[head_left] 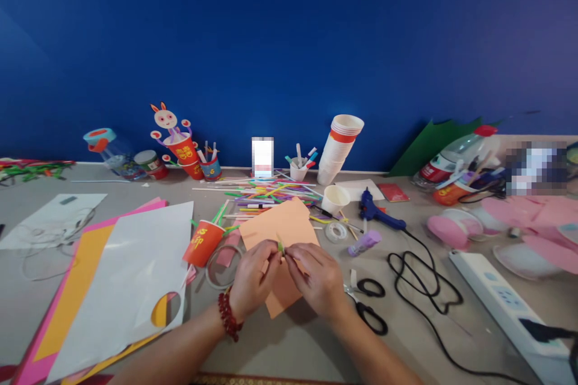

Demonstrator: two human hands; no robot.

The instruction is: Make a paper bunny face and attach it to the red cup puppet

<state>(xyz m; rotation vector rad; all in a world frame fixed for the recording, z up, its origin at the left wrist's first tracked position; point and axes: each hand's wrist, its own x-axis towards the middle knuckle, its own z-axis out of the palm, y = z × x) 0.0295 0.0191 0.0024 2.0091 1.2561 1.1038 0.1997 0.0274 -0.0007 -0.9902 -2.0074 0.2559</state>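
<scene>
Over a sheet of peach-orange paper [289, 216], my left hand [253, 274] and my right hand [321, 280] meet fingertip to fingertip. Both are closed in a pinch on a small yellow-green piece [280, 248], mostly hidden by the fingers; its exact kind is too small to make out. Left of my hands, a red paper cup [204, 243] lies tilted with green stems attached, beside a roll of tape [220, 271]. Black-handled scissors [370, 307] rest close to my right wrist. A purple glue stick [363, 243] is farther out.
Coloured sheets [130, 252] cover the left side. Many thin coloured sticks [266, 189] lie behind the paper, near a leaning cup stack [336, 150]. At right are a blue glue gun [379, 213], its looping black cord [433, 295] and a white power strip [506, 301].
</scene>
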